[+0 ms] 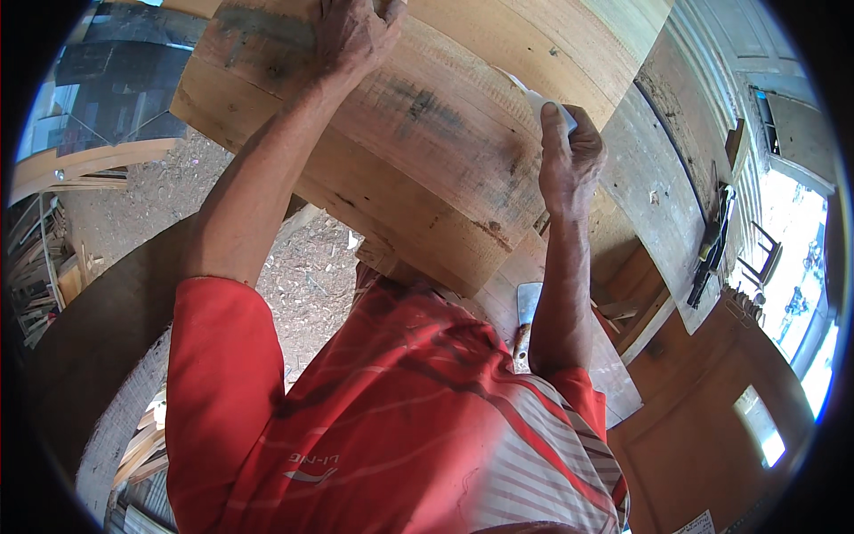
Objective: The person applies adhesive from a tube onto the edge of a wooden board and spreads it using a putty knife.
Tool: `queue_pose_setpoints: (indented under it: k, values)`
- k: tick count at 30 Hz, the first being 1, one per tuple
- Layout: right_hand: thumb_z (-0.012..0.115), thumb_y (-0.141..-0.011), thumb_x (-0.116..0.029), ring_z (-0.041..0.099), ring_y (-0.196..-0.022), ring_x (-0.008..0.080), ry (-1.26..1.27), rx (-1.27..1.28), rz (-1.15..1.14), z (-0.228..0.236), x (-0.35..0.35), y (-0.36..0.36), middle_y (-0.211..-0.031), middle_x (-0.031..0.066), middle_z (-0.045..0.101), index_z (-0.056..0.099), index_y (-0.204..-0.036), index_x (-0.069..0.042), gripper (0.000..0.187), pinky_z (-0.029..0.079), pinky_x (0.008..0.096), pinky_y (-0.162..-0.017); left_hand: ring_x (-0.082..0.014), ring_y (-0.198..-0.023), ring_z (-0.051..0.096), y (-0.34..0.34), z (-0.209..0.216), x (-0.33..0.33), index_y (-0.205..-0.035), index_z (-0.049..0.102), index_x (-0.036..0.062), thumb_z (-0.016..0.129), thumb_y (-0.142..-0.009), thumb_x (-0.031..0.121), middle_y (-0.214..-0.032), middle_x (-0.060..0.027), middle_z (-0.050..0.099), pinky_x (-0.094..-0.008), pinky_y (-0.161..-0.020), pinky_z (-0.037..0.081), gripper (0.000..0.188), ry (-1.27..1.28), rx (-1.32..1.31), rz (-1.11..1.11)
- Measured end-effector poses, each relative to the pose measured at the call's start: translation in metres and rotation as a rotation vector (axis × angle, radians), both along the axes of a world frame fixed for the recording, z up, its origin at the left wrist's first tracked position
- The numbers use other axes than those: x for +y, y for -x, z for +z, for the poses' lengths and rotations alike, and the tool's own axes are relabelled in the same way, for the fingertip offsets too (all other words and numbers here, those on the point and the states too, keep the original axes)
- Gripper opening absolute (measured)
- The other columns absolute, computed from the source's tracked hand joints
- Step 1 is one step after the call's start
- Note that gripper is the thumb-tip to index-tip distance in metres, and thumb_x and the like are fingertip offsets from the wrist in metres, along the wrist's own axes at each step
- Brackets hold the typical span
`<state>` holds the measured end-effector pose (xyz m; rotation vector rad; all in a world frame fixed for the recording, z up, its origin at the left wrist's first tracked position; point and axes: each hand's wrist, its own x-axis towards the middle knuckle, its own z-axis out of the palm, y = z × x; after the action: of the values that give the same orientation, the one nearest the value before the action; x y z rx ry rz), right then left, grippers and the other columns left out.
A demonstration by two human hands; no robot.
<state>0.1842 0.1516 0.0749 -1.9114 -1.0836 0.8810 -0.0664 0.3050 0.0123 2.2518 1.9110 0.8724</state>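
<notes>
A large wooden panel (418,133) of glued boards with dark stains lies tilted in front of me. My left hand (351,36) rests on its far upper part, fingers curled over the surface. My right hand (569,156) grips a small white flat scraper (534,96) and presses it against the panel near its right edge. The scraper's blade points up and left. My red striped shirt fills the lower middle of the view.
A putty knife with a wooden handle (527,311) lies on a board below my right arm. Sawdust covers the floor (311,267) at left. Wood strips (44,267) are stacked at far left. A bench with tools (712,240) stands at right.
</notes>
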Motion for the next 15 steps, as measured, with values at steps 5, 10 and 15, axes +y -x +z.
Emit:
queue_pose_setpoints:
  k: [5,10,15]
  values:
    - [0.068,-0.101,-0.034,0.058,-0.071,0.0097,0.007,-0.023,0.009,0.0009,0.0018,0.0013,-0.073,0.0032,0.065,0.075,-0.102,0.002,0.036,0.048,0.0296,-0.067,-0.0385,-0.124,0.054,0.0030,0.0009,0.0000,-0.124,0.062,0.0027,0.074,-0.092,0.025,-0.132,-0.0183,0.060,-0.0542,-0.106,0.042,0.041,-0.071,0.004,-0.039]
    - [0.068,-0.101,-0.033,0.056,-0.070,0.0091,-0.010,-0.035,0.008,0.0037,0.0024,0.0013,-0.072,0.0017,0.064,0.075,-0.100,0.001,0.035,0.047,0.0294,-0.065,-0.0390,-0.122,0.055,0.0040,0.0006,0.0022,-0.122,0.063,0.0025,0.075,-0.090,0.025,-0.129,-0.0192,0.061,-0.0544,-0.106,0.042,0.041,-0.119,0.002,-0.062]
    - [0.068,-0.102,-0.034,0.055,-0.068,0.0085,-0.008,-0.032,0.008,0.0068,0.0010,-0.0009,-0.070,0.0012,0.063,0.074,-0.098,0.001,0.035,0.046,0.0288,-0.064,-0.0387,-0.121,0.055,0.0017,0.0000,0.0008,-0.122,0.062,0.0024,0.075,-0.090,0.024,-0.128,-0.0192,0.061,-0.0540,-0.105,0.042,0.040,-0.082,-0.046,-0.045]
